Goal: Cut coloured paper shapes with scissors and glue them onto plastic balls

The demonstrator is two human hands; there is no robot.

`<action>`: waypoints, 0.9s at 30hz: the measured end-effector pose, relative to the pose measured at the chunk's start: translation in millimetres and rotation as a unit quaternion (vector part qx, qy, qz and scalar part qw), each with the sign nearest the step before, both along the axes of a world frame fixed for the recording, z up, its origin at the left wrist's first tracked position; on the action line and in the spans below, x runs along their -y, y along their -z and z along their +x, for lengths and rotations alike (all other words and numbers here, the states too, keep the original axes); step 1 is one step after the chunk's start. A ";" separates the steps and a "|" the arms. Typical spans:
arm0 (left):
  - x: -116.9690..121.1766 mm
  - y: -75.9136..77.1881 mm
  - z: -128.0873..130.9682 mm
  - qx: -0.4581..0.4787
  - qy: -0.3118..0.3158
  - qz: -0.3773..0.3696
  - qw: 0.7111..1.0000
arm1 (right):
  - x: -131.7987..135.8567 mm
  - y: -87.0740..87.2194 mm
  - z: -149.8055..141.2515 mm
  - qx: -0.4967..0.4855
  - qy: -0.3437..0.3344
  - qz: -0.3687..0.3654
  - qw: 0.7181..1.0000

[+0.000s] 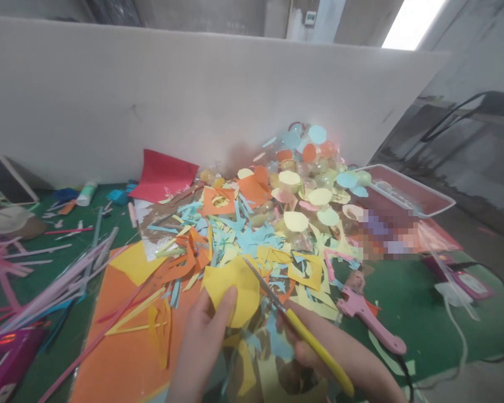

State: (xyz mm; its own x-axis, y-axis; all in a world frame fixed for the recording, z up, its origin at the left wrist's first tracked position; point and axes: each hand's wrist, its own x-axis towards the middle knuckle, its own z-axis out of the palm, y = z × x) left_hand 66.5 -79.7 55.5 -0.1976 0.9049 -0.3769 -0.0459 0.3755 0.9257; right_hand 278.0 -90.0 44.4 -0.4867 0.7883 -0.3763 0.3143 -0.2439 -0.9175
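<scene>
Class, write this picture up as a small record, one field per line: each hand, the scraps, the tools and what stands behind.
Left hand: pinches yellow paper
Right hand: holds yellow-handled scissors, tip at the paper's edge
Scraps: blue, orange, yellow, heaped beyond the hands
Pink glue gun: lying right of the scraps
Table covering: green
Backdrop: white board, red sheet before it

Green table before a white panel, grey wall and bright light upper right
</scene>
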 end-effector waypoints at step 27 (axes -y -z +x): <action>-4.4 1.9 -5.3 -0.003 -0.007 0.002 1.000 | -6.1 1.5 5.7 0.079 -0.052 0.038 0.995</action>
State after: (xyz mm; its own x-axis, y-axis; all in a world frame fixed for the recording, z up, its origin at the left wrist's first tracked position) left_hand 61.1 -75.3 53.6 -0.2115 0.9038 -0.3720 -0.0456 0.3711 0.9275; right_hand 283.8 -84.0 42.9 -0.5073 0.7656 -0.3957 0.4755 -0.1343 -0.8694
